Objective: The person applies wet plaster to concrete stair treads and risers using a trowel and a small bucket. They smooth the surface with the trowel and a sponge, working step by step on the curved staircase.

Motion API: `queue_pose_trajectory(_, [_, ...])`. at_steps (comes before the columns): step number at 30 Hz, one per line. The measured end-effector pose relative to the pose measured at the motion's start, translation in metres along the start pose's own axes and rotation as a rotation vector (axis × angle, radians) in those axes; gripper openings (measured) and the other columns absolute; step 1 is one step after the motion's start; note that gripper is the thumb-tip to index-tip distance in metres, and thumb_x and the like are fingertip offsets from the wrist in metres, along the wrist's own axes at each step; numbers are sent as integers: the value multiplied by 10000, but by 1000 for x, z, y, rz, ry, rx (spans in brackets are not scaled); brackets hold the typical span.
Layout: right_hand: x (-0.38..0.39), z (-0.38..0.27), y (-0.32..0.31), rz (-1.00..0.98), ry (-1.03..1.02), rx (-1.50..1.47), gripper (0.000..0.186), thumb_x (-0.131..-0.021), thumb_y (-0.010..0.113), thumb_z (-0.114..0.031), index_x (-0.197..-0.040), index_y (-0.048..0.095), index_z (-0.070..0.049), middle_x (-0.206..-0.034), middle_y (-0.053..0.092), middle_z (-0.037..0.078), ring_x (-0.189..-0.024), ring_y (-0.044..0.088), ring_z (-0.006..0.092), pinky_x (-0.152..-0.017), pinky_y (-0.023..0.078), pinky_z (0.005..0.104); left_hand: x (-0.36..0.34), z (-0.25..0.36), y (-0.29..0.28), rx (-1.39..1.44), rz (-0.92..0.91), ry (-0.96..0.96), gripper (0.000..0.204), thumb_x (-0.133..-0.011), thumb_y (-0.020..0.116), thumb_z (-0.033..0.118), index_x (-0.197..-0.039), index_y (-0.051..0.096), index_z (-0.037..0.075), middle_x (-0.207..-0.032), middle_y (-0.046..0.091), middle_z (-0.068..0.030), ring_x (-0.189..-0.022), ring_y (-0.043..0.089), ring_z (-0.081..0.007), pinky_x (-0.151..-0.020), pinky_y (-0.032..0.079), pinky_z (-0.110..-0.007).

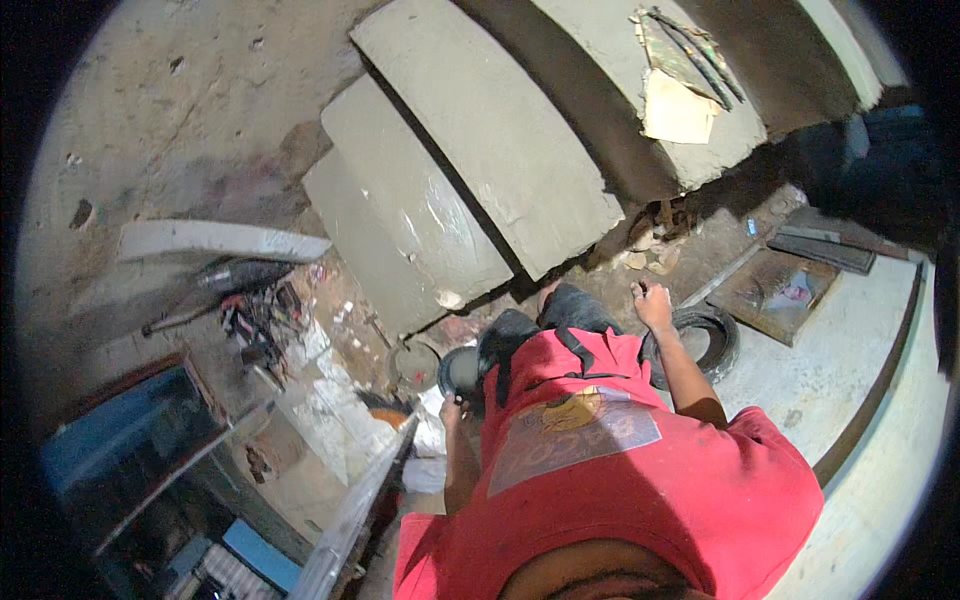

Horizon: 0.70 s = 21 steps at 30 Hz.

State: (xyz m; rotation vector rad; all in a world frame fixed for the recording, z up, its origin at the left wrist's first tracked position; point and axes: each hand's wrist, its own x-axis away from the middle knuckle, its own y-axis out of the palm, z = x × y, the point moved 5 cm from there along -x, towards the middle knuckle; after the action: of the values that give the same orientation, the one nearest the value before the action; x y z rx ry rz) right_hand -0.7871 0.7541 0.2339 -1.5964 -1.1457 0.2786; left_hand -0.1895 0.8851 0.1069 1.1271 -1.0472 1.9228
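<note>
Head view looked straight down over your red shirt onto a cluttered workshop floor. Far left, a blue box sat by a pale curved strip, and a tangle of dark tools and wires lay near it. Your left hand was curled closed around the rim of a round black part, seemingly a small rubber ring or disc; the grip looked firm, though the fingers were partly hidden. That part should have been light and a bit springy, best taken by its edge. Concrete steps rose ahead, bearing scrap card and rods. Your right hand was closed in a loose fist just above a black rubber tyre lying flat on the pale concrete slab; whether it held anything you could not tell. The tyre would flex yet grip well, taken by its bead. Right of it lay a flat dark tray.
</note>
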Motion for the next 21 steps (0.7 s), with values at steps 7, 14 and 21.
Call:
queue_pose_trajectory(7, [-27,-13,-4,-197,-178,169,296,-987,655,-341,-1120,787,-112,-1048,743,254,-998,699,476,-914,540,546,14,-88,9,28,-118,70,568,-1033,614,512,-1339,589,34,-1186,664,-97,-1016,699,-270,-710,551,-413])
queue_pose_trajectory(14, [-45,-22,23,-487,-226,298,466,-995,624,-417,-1092,719,28,-1102,705,300,-1074,670,484,-939,543,556,48,-109,26,72,-49,301,363,-1073,546,389,-1078,681,52,-938,700,-74,-799,668,-211,-634,536,-359])
queue_pose_trajectory(21, [-22,-29,26,-450,-340,370,323,-961,682,-313,-1141,760,-56,-1026,735,263,-1022,688,458,-923,537,534,-8,-147,17,-631,-26,750,368,-1006,652,397,-1173,712,75,-1144,733,-85,-979,678,-299,-851,549,-416])
